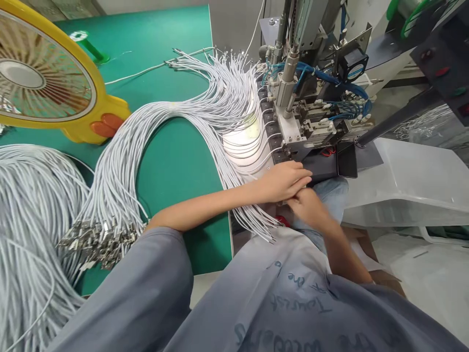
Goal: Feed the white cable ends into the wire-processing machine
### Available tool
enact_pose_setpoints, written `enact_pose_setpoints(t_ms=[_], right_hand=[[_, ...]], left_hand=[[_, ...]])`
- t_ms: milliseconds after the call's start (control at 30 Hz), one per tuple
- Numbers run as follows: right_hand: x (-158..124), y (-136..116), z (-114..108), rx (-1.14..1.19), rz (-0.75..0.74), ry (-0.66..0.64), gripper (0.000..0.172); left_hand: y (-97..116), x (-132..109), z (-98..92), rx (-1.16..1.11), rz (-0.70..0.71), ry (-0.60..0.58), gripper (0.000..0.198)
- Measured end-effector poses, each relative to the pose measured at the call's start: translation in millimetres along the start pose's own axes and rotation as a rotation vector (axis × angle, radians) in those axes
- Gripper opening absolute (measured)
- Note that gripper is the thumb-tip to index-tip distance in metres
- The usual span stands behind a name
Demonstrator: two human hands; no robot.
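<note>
Nearest to me is my own grey shirt (282, 298), dark lettering across its front, with the left sleeve (157, 278) resting toward the bench (174, 161). Beside that sleeve, at the far left, a thick heap of pale cables (32, 205) spreads over the green bench top. Next to it lies a cluster of metal connectors (104, 239), at the near ends of a long white cable bundle (172, 108).

My left forearm crosses above the cable strands whose dark-tipped ends (269, 234) hang past the bench edge. A little farther off, my left hand (284, 180) lies over my right hand (309, 206), right at the front of the machine (289, 122). The fingers of both overlap closely, the left ones bent and close together; whether anything is pinched between or under them, I cannot tell.

The white bundle arches across the bench from the connectors, then fans out beside the machine. Several single cables curve from it into the row of black holders (273, 129) along the machine's side. A yellow fan (24, 73) stands to the left. Farther back, blue tubes (324, 76) loop over the machine, and a green spool (90, 46) sits toward the bench's far side.
</note>
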State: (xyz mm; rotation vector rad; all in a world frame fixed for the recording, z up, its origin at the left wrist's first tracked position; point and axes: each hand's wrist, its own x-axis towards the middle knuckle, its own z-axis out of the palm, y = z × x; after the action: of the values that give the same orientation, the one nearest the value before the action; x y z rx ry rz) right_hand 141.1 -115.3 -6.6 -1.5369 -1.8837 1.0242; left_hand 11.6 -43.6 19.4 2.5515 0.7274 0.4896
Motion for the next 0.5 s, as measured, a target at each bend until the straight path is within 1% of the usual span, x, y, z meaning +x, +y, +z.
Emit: enact_pose_setpoints(t_ms=[33, 100, 167, 200, 267, 333, 433, 500], right_hand=[[3, 6, -12, 0.024, 0.003, 0.064, 0.017], [10, 16, -32, 0.120, 0.004, 0.218, 0.011], [14, 22, -43, 0.263, 0.002, 0.346, 0.007], [16, 23, -45, 0.341, 0.000, 0.385, 0.010], [19, 22, -42, 0.483, -0.001, 0.444, 0.017], [22, 19, -35, 0.578, 0.001, 0.513, 0.017], [25, 13, -23, 0.607, -0.040, 0.634, 0.014], [27, 9, -19, 0.587, -0.095, 0.668, 0.011]], left_hand=[[0, -1, 4.2, -0.064, 0.021, 0.017, 0.032], [-4, -2, 10.9, -0.154, -0.004, 0.051, 0.032], [-11, -1, 13.9, -0.231, -0.051, 0.094, 0.030], [-15, 1, 13.8, -0.271, -0.063, 0.117, 0.028], [-19, 3, 10.8, -0.341, -0.057, 0.164, 0.022], [-20, 4, 5.9, -0.379, -0.050, 0.204, 0.018], [-15, 4, 0.1, -0.418, -0.034, 0.282, 0.016], [-13, 4, -1.3, -0.445, -0.005, 0.322, 0.015]])
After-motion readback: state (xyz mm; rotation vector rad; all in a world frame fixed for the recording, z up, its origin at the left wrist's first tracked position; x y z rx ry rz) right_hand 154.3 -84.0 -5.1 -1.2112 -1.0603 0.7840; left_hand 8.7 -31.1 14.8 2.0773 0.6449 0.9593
